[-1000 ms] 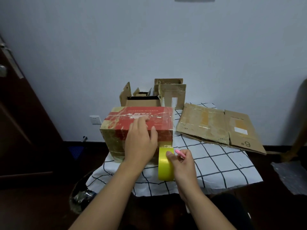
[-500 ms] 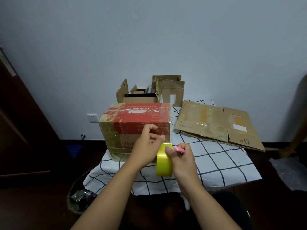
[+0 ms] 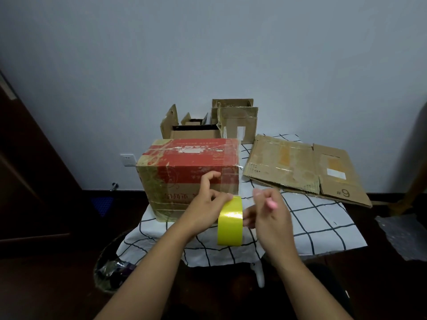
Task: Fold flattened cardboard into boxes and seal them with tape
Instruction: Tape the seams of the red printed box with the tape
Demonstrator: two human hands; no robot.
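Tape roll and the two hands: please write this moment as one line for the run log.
left hand: holds tape roll | right hand: grips pink tool | tape strip runs to red box | flattened cardboard: waiting

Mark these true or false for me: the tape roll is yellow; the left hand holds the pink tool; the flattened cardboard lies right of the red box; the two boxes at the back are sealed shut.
1. The tape roll is yellow. True.
2. The left hand holds the pink tool. False: the right hand holds it.
3. The flattened cardboard lies right of the red box. True.
4. The open boxes at the back are sealed shut. False: their flaps stand up.
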